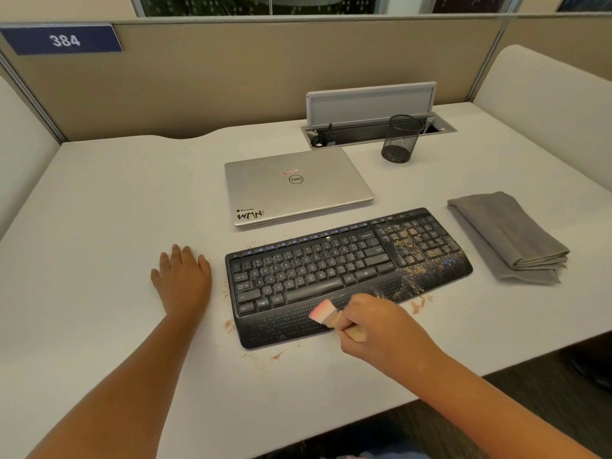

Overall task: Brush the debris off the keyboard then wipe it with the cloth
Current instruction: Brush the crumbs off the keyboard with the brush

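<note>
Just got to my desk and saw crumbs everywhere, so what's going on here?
A person is cleaning the black keyboard. Their right hand grips a small brush over the palm rest, while the left hand rests flat on the desk beside it. Brown debris still covers the number pad end, and small piles lie on the desk around the keyboard's edges. The folded grey cloth sits untouched to the right, so wiping has not begun.

Both forearms bare, no sleeves, rings or watch.
</note>
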Demonstrator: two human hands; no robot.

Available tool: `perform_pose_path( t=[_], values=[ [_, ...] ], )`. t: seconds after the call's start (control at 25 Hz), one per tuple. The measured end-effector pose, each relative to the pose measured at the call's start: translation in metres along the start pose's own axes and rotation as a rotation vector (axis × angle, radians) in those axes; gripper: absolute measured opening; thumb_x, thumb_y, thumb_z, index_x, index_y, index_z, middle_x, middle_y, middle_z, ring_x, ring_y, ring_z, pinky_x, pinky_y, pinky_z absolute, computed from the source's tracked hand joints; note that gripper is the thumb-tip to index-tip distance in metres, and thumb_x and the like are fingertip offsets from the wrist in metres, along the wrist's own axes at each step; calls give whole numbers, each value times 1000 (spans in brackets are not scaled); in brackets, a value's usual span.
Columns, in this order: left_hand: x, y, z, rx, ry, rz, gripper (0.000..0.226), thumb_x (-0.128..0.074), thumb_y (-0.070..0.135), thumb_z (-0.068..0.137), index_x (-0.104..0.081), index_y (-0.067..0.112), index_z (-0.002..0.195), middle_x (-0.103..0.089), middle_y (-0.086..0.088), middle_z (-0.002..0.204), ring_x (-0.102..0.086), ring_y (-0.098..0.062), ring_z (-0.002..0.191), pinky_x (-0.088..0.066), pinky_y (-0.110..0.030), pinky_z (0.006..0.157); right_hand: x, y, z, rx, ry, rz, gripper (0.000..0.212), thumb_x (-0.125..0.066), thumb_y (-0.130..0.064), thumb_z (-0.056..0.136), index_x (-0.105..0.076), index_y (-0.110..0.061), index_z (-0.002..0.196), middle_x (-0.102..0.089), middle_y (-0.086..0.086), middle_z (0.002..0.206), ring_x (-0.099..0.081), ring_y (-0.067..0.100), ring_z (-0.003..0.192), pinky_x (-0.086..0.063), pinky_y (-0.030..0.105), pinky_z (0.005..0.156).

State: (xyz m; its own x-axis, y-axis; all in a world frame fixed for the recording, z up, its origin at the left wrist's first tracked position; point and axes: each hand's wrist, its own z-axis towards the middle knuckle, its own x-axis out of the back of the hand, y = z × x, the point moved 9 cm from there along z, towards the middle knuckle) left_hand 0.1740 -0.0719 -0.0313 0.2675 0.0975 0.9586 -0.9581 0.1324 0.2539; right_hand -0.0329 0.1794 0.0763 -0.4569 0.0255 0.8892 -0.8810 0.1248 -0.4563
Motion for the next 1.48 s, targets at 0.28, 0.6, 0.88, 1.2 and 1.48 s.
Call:
perform_pose_path(
  t=[0.28,0.6,0.88,1.2,1.48],
  values=[
    [2,-1,1,2,2,-25,47,-36,26,97,-44,-2,134,-39,-20,145,-29,-40,136,-21,-55,108,21,-1,6,21,89,44,7,-63,-21,85,-70,-21,88,-50,-18,83,-52,1,74,-38,8,65],
    [2,-6,3,-7,18,-72,47,-36,26,97,-42,0,136,-38,-18,146,-27,-37,138,-18,-52,110,15,40,-12,-178,-7,-4,10,-63,-25,85,-71,-21,89,-55,-12,88,-55,7,81,-41,14,67],
    [2,-4,3,2,8,-66,48,-35,26,97,-41,-1,137,-37,-19,147,-26,-37,138,-18,-53,111,1,-28,-2,136,-27,126,14,-60,-21,88,-70,-18,98,-51,-16,93,-51,-1,82,-38,6,73],
    [1,-3,2,13,-6,-40,50,-35,27,97,-38,-1,139,-35,-18,148,-25,-37,139,-18,-53,111,-34,-4,-1,255,-214,139,12,-64,-17,85,-70,-15,95,-56,-9,102,-55,4,93,-48,27,84],
    [-1,-1,2,20,-2,-9,51,-34,28,98,-37,-1,139,-34,-19,148,-25,-37,139,-18,-54,110,23,75,-14,67,-134,266,20,-72,-12,80,-71,-32,85,-59,-16,98,-60,3,99,-48,18,82]
  ],
)
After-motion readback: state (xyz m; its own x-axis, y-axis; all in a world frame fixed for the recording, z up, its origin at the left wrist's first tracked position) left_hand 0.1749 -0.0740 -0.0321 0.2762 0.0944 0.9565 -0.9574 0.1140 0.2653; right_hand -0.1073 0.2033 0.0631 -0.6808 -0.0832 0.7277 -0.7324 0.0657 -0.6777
